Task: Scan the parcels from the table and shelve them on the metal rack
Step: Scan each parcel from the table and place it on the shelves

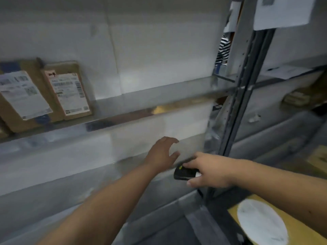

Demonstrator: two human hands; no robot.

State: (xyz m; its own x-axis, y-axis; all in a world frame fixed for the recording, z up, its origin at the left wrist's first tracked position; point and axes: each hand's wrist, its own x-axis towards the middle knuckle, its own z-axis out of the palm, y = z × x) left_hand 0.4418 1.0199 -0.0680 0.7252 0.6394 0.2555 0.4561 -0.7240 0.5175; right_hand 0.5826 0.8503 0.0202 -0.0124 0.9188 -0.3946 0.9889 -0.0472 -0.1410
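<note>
Grey metal rack [177, 92] fills most of the frame, its shelves slanting from lower left to upper right, with a dark upright post right of centre. Two brown cardboard parcels stand on a shelf at the upper left, leaning against the white wall: the larger parcel [19, 96] at the frame edge and the smaller parcel [68, 92] just beside it on the right, each with one white label. A yellow parcel [265, 225] with a white oval patch lies at the lower right.

Two bare forearms reach in from the bottom. The left hand [161, 153], near the centre, is spread with relaxed fingers and holds nothing, over a lower shelf. The right hand [208, 171] just right of it has its fingers curled round one small black scanner [184, 173]. Both labelled parcels sit well apart from either hand, up and to the left.
</note>
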